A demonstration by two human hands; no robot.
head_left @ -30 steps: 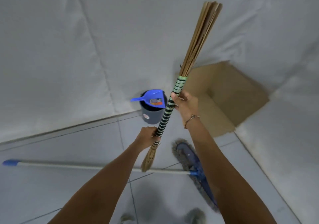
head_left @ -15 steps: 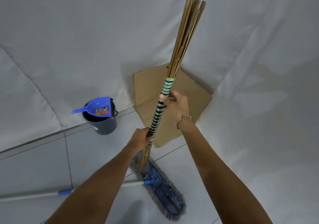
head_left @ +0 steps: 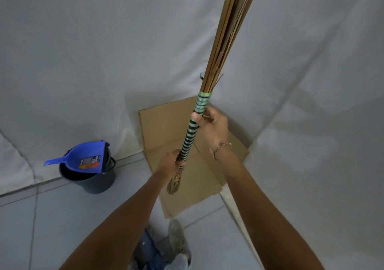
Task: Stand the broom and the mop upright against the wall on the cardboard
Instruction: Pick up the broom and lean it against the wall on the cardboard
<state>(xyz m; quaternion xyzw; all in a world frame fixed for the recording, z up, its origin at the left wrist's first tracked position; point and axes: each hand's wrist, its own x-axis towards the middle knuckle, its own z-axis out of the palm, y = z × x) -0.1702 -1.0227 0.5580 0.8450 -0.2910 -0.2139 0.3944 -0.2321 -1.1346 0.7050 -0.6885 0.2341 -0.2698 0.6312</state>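
Observation:
The stick broom (head_left: 223,47) is held nearly upright in the air, its long tan sticks pointing up and its green-and-black wrapped handle lower down. My left hand (head_left: 169,162) grips the bottom of the handle and my right hand (head_left: 211,125) grips it higher, near the pale green band. Below the broom a brown cardboard sheet (head_left: 164,124) lies in the corner, partly on the floor and partly against the white-draped wall. The blue-grey mop head (head_left: 166,244) shows at the bottom edge between my arms; its pole is hidden.
A dark bucket (head_left: 93,178) with a blue dustpan (head_left: 83,157) resting on top stands on the tiled floor left of the cardboard, against the wall. White cloth covers both walls, which meet in a corner behind the cardboard.
The view has swung toward the corner, so the cardboard now lies under the broom. The mop has slipped to the bottom edge. Both hands keep their hold on the broom.

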